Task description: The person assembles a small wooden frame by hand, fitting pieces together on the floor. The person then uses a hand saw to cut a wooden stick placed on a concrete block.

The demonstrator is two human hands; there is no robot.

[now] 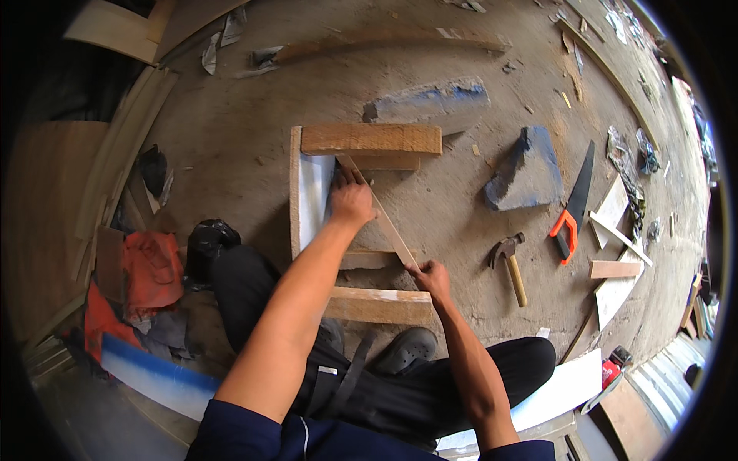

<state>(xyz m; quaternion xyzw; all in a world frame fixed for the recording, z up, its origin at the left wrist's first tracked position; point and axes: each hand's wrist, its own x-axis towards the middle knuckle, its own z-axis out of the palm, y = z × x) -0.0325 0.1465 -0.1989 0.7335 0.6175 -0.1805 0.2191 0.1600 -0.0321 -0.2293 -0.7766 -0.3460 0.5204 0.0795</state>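
Head camera: three sides of the wooden frame (371, 140) look assembled, its right side open; the thin strip (393, 232) slants across, seemingly unfastened, left-hand grip (352, 201) holding near its upper end, right-hand grip (430, 278) pinching its lower end; hammer (516, 278) lies apart.

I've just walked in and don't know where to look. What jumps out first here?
Probably the saw with its bright orange handle, lying on the ground at right, near a hammer. In the middle, a thin wooden strip slants within an open wooden frame, the left hand at its upper end and the right hand at its lower. Crumpled orange cloth stands out at left.
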